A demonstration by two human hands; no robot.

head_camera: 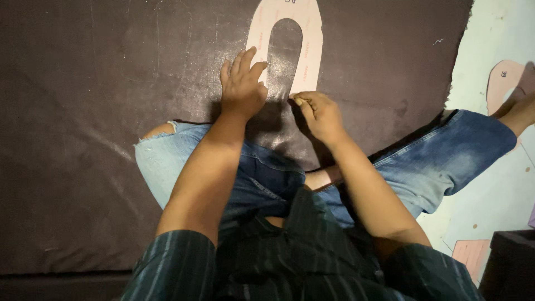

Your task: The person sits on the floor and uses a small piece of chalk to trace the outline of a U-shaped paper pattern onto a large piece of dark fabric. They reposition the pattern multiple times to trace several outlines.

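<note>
A pale pink U-shaped cardboard template [312, 39] lies flat on a large dark brown sheet of material [95, 111] spread over the floor. My left hand [242, 86] presses flat on the template's left leg, fingers spread a little. My right hand [317, 111] is at the lower end of the right leg, fingers pinched together on something small and thin that I cannot make out. Faint chalky lines show on the dark sheet beside the template.
I sit cross-legged in torn blue jeans [440, 161] on the sheet. A pale floor [501, 189] lies to the right with another pink cut-out piece [504, 78], a pink card [473, 253] and a dark box corner [510, 267].
</note>
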